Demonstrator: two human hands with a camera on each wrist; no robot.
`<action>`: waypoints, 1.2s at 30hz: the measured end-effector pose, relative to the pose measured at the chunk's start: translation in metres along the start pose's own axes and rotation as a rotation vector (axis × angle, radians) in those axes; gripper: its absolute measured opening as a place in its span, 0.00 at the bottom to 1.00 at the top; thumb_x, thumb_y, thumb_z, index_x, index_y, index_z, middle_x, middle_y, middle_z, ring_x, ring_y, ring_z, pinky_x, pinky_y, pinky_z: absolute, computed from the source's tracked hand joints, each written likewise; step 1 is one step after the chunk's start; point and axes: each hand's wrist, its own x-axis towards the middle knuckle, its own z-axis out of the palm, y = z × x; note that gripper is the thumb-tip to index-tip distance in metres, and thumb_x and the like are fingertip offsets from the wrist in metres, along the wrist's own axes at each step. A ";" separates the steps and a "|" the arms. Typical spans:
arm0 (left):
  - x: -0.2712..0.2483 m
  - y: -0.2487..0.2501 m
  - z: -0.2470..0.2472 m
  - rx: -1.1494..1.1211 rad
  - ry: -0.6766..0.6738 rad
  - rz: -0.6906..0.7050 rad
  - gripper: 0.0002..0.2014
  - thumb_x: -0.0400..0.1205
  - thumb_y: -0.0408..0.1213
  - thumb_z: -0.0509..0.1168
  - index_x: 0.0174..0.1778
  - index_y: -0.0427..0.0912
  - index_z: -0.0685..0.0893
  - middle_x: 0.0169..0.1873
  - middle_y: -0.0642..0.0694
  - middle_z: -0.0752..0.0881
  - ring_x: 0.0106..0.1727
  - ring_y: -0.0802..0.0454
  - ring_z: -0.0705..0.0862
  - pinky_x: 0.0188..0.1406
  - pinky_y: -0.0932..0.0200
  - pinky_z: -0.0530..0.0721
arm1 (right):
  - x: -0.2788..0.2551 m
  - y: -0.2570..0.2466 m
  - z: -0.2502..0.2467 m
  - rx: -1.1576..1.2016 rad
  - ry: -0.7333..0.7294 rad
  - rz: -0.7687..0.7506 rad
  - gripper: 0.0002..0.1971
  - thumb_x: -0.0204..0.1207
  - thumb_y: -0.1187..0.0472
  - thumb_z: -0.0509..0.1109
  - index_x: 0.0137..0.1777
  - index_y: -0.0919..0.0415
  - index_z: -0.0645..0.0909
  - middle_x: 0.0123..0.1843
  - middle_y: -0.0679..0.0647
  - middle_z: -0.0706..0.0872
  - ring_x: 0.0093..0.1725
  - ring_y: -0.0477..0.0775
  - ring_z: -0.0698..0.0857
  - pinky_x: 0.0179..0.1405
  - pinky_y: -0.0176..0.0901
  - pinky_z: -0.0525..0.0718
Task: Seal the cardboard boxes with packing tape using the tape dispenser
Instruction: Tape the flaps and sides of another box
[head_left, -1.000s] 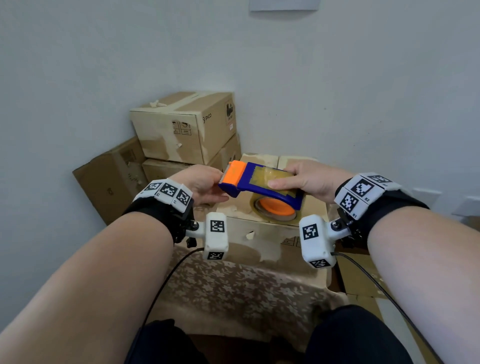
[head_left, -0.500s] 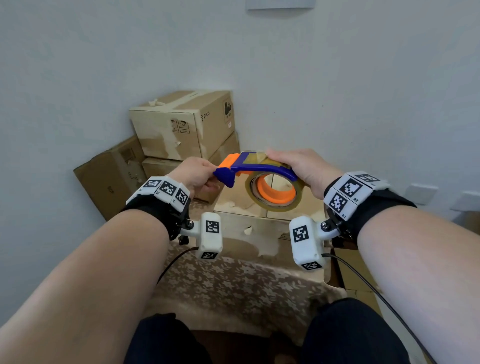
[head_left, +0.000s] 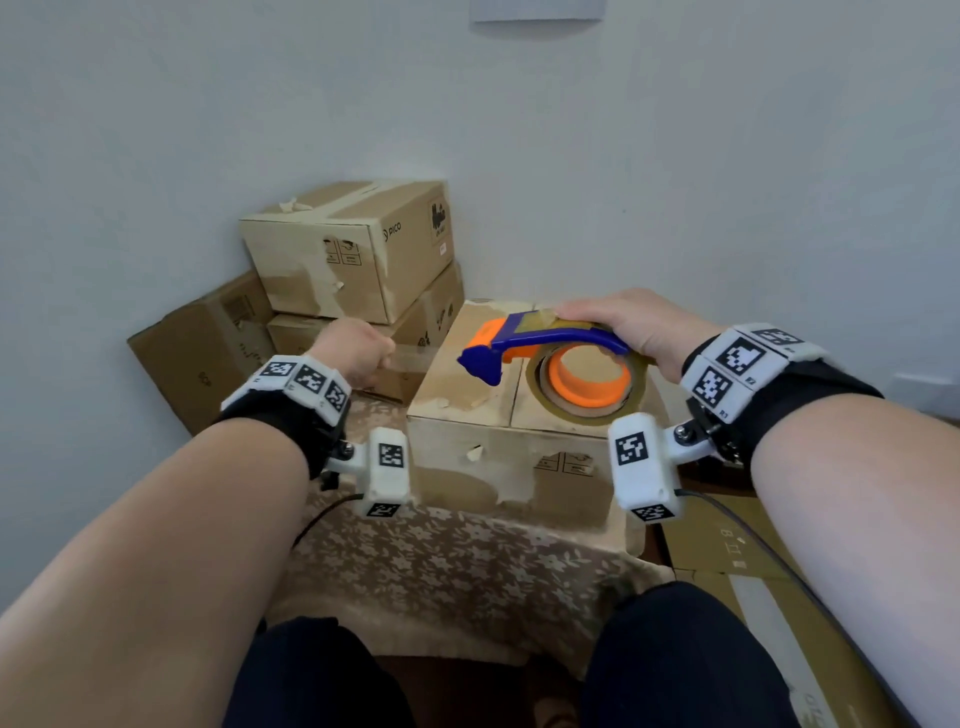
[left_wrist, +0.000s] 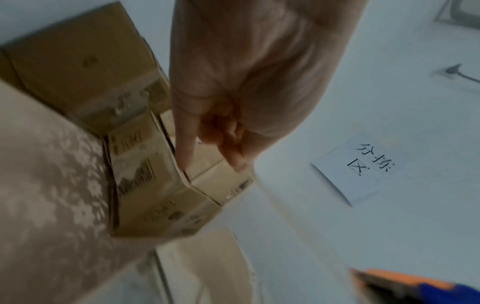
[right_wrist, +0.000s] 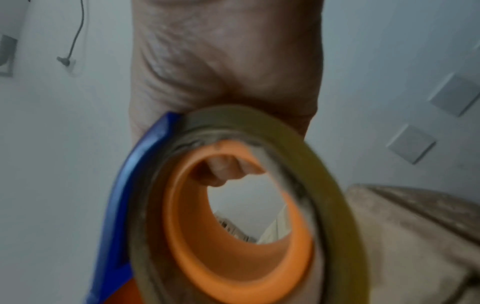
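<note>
Tape pulled out in a clear strip (head_left: 410, 358) between hands, toward nine o'clock. Right hand (head_left: 631, 322) wrapped over blue-and-orange plastic tape dispenser (head_left: 540, 338), gripping across its roll of brownish packing tape (head_left: 587, 384), held just above closed brown cardboard box (head_left: 467, 452) on floral-patterned cloth (head_left: 441, 561). Left hand (head_left: 353, 353) clenched, pinching the strip's free end. Likely light and rigid, best held over frame and roll; film probably thin, sticky, prone to folding, so pinch at the very end. More brown cartons (head_left: 353, 249) stacked at eleven o'clock.
</note>
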 end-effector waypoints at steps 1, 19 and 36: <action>-0.001 -0.003 0.000 0.023 -0.004 -0.007 0.16 0.84 0.32 0.60 0.28 0.41 0.76 0.31 0.46 0.80 0.34 0.51 0.79 0.30 0.62 0.79 | -0.001 0.002 -0.004 -0.009 0.009 0.008 0.17 0.70 0.43 0.76 0.35 0.57 0.84 0.31 0.53 0.88 0.32 0.52 0.84 0.41 0.43 0.81; -0.010 -0.047 0.021 0.233 -0.035 0.083 0.22 0.84 0.41 0.62 0.23 0.40 0.79 0.22 0.43 0.81 0.25 0.50 0.74 0.32 0.59 0.75 | -0.010 -0.008 0.027 -0.405 -0.073 -0.015 0.21 0.73 0.43 0.73 0.28 0.57 0.74 0.29 0.53 0.79 0.34 0.52 0.77 0.43 0.45 0.72; 0.001 -0.071 0.034 0.143 0.016 0.087 0.30 0.81 0.48 0.66 0.14 0.44 0.64 0.21 0.43 0.77 0.24 0.47 0.74 0.30 0.58 0.76 | -0.003 -0.006 0.045 -0.477 -0.092 0.026 0.19 0.72 0.41 0.72 0.38 0.59 0.82 0.31 0.54 0.82 0.35 0.54 0.79 0.46 0.46 0.75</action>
